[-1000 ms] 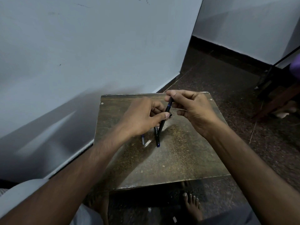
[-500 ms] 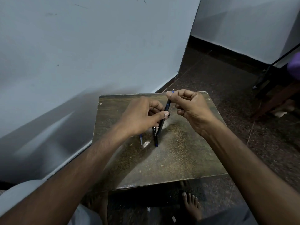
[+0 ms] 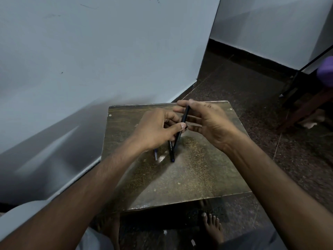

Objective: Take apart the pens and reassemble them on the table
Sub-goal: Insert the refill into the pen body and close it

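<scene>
A slim black pen barrel (image 3: 180,129) is held tilted above the small brown table (image 3: 189,177), lower end toward me. My left hand (image 3: 156,129) pinches its middle between thumb and fingers. My right hand (image 3: 207,120) grips its upper end with the fingertips, which hide that end. A second black pen (image 3: 170,151) with white lettering and a blue tip lies on the table just below my left hand. A short blue pen part (image 3: 155,156) lies to its left, partly hidden by my left wrist.
The table stands close to a pale wall (image 3: 90,60) on the left. Dark speckled floor (image 3: 252,83) surrounds it. A wooden furniture leg (image 3: 304,107) and a purple object (image 3: 326,71) are at the far right. My bare foot (image 3: 212,228) is under the table's near edge.
My right hand's fingertips have closed over the pen's upper end, hiding the blue tip seen half a second ago. Both hands and the pen stay in nearly the same place.
</scene>
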The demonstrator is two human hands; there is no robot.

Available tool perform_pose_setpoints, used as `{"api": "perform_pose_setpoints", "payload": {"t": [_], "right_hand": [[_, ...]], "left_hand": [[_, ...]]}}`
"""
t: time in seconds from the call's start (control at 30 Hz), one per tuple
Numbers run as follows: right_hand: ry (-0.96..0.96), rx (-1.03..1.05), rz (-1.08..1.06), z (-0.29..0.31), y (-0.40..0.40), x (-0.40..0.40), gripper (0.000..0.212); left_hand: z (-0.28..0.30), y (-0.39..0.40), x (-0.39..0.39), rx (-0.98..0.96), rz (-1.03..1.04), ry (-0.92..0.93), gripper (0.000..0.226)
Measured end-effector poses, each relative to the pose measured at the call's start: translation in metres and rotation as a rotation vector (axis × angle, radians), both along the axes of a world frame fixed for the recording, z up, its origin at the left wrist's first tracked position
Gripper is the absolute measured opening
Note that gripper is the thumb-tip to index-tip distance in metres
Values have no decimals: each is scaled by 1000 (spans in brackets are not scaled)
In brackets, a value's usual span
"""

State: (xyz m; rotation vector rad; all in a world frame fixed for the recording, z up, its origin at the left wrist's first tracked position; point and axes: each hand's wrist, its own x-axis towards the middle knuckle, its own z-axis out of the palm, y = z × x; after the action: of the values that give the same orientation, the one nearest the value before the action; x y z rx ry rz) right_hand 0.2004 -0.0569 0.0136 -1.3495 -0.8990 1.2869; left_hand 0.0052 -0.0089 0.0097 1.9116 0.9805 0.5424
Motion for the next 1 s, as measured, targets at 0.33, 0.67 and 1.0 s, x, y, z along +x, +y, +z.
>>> {"api": "perform_pose_setpoints", "payload": {"t": [0.33,0.67,1.0], "right_hand": [[-46,-11,24,-3,1,9,22],[-2,85,-83,-12,11,7,14],[-1249,251,-54,-23,14,3,25]], "left_hand": [[-4,2,1,-83,-30,-10,12],[-6,0,4,-60,17,-34,12],[-5,7,-6,-54,105,-31,12]]}}
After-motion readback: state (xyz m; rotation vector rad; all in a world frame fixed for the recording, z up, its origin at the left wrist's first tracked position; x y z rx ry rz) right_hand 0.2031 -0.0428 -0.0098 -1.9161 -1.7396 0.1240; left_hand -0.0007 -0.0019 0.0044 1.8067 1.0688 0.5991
